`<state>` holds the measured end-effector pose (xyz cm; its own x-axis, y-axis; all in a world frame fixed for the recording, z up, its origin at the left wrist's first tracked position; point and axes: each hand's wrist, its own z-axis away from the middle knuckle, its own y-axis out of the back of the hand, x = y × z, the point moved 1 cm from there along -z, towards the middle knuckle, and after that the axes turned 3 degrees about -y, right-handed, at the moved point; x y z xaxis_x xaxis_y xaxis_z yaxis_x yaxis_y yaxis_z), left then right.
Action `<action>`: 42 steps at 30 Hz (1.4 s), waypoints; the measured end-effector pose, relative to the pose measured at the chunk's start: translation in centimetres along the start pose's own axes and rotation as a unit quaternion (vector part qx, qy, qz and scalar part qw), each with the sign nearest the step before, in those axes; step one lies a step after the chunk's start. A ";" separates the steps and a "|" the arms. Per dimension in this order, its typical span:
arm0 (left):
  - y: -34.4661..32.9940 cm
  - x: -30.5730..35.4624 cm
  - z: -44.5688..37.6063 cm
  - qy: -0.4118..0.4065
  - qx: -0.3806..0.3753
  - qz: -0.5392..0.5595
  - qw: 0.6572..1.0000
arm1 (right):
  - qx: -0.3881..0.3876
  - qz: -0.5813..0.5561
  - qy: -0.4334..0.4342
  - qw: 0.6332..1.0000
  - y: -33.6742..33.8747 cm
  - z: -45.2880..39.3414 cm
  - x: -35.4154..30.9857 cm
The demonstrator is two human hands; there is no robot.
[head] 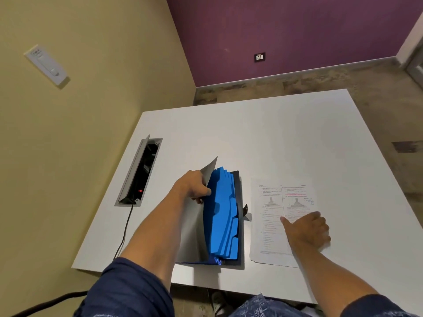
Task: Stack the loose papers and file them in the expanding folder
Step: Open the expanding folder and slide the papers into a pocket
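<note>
An expanding folder (223, 216) with bright blue tabbed dividers lies open on the white table (263, 138), near its front edge. My left hand (194, 186) grips the folder's grey front flap and holds it lifted to the left, so the dividers show. To the right of the folder lies a stack of printed papers (271, 225) with diagrams and pink marks. My right hand (306, 229) rests flat on the papers' right half, fingers together, thumb pointing left.
A recessed cable box (139, 172) with its lid up sits in the table's left part; a black cable (124, 229) runs from it over the front edge. The yellow wall is close on the left. A small dark clasp (245, 209) sticks out at the folder's right edge.
</note>
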<state>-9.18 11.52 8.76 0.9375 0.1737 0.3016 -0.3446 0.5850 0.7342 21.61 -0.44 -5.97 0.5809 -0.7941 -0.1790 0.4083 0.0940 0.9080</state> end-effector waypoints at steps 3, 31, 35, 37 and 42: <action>0.0 -0.3 0.0 0.003 0.003 0.011 1.000 | -0.017 -0.012 -0.008 1.000 0.1 -0.9 -0.2; -0.1 -0.8 -0.3 0.018 0.021 0.046 0.999 | -0.135 -0.265 -0.026 0.955 1.3 -4.9 1.6; 0.1 -0.9 -0.1 0.018 0.027 0.047 0.998 | -0.212 -0.365 -0.021 0.906 0.8 -6.8 3.2; 0.1 -0.9 -0.1 0.019 0.028 0.047 0.998 | -0.257 -0.378 -0.012 0.889 0.7 -7.4 3.4; 0.1 -0.8 -0.1 0.020 0.032 0.045 0.998 | -0.319 -0.368 0.054 0.872 0.7 -7.7 2.6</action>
<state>-9.98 11.49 8.57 0.9036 0.2549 0.3443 -0.4282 0.5145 0.7429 28.83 2.23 -8.72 0.0448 -0.7217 -0.6908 0.9869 -0.0752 0.1426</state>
